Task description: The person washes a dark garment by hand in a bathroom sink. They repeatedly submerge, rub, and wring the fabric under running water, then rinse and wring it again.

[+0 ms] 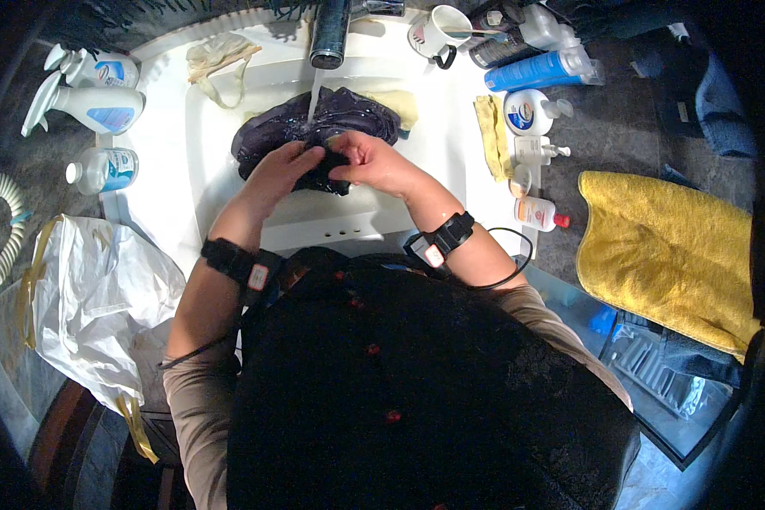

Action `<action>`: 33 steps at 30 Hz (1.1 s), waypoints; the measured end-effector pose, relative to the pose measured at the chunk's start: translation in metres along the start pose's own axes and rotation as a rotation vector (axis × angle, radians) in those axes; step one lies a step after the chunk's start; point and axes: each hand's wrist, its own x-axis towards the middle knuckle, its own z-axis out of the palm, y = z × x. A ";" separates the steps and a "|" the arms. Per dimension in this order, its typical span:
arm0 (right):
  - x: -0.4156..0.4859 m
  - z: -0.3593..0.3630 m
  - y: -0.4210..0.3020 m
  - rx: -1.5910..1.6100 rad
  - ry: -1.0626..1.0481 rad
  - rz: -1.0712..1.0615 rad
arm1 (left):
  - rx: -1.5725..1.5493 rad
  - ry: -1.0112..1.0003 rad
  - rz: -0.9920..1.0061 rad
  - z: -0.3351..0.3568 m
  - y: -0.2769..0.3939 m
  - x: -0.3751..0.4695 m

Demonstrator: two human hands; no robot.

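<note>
A wet, dark purple garment (274, 124) lies bunched in the white sink basin (443, 172). Water runs onto it in a stream (315, 95) from the faucet (329, 38). At the garment's near side, my left hand (280, 167) grips a fold of the cloth. Beside it, fingers curled and pointing inward, my right hand (376, 164) pinches the same dark cloth. The fingertips of both hands almost meet, and part of the fabric between them is hidden. Pale yellow cloth (395, 105) shows behind the garment, partly under it.
Spray bottles (99, 108) and a clear bottle (105, 171) line the left rim. A white plastic bag (95, 299) hangs at lower left. A mug (438, 32), pump bottles (529, 113) and a folded yellow cloth (492, 137) are on the right. A yellow towel (663, 255) lies farther right.
</note>
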 end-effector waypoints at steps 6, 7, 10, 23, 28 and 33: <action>0.003 0.001 0.004 -0.158 0.103 0.100 | -0.348 0.102 0.026 0.004 0.002 0.012; 0.003 -0.001 0.007 -0.121 0.092 0.099 | -0.451 0.076 0.049 0.003 0.000 0.013; 0.005 -0.001 0.018 -0.070 0.115 0.009 | -0.684 -0.009 0.093 0.003 -0.004 0.014; 0.002 0.020 0.001 0.372 0.028 -0.069 | -0.236 -0.195 -0.331 0.012 -0.014 0.007; 0.003 -0.003 -0.001 0.471 0.213 -0.073 | 0.152 -0.337 -0.266 0.002 -0.010 0.002; 0.000 -0.015 -0.008 1.057 0.054 -0.284 | 0.446 -0.317 -0.266 -0.013 -0.005 -0.002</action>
